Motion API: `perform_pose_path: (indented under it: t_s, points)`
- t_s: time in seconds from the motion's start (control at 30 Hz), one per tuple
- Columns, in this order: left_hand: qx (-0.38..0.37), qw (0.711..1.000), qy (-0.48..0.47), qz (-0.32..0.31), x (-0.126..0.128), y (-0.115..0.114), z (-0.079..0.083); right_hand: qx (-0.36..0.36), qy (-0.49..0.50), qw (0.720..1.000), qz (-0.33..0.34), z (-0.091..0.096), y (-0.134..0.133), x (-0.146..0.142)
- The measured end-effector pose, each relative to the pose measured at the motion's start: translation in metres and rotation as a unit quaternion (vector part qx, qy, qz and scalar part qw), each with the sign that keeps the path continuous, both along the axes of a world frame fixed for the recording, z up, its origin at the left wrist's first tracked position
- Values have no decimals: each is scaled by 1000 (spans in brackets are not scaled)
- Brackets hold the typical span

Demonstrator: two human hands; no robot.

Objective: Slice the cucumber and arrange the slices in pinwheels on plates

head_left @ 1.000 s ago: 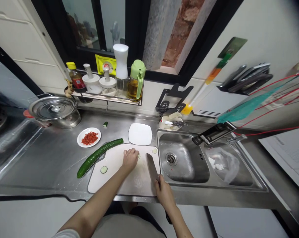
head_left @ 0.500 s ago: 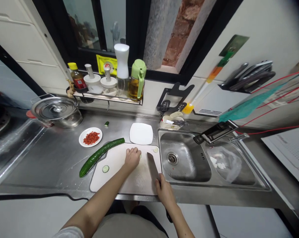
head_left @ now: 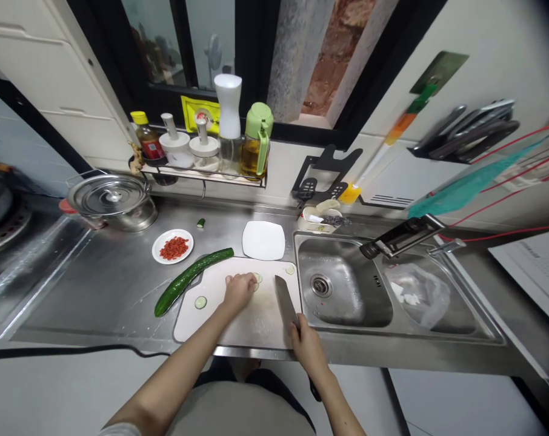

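Note:
In my right hand (head_left: 307,348) is a kitchen knife (head_left: 285,301), its blade slanting up and left over the right part of the white cutting board (head_left: 229,330). Fingers curled, my left hand (head_left: 239,292) pinches at pale green cucumber slices (head_left: 257,279) near the board's upper middle. The palm partly covers them. One cucumber slice (head_left: 200,302) lies flat at the board's left, and another piece (head_left: 289,269) is in the upper right corner. A long whole cucumber (head_left: 188,280) rests along the upper left edge.
Behind the board is a white square plate (head_left: 263,240). To the left are a plate of red berries (head_left: 173,248), a cucumber end (head_left: 201,223) and a lidded steel pot (head_left: 115,200). The sink (head_left: 347,290) borders the board's right side.
My left hand has shifted slightly on the board, and more of the cucumber slices shows beside its fingertips. The right hand keeps hold of the knife. The view has turned a little.

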State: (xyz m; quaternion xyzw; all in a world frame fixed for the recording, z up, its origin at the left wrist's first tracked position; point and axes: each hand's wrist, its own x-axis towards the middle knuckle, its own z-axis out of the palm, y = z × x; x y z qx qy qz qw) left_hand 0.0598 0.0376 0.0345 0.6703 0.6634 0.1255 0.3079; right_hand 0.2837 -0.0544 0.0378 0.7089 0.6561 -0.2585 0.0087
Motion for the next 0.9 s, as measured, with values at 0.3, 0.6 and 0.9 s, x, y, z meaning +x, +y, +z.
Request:
perform_pose_path:
  t_s: [0.3,0.6,0.9]
  points:
    - [-53,997,32,47,-53,-35,-6,-29,-4,997,76,10,-1,-28]
    - [-5,992,79,93,-77,-35,-20,-60,-80,971,218,34,-1,-75]
    - [-36,994,58,85,-81,-36,-16,-45,-86,965,244,34,9,-94]
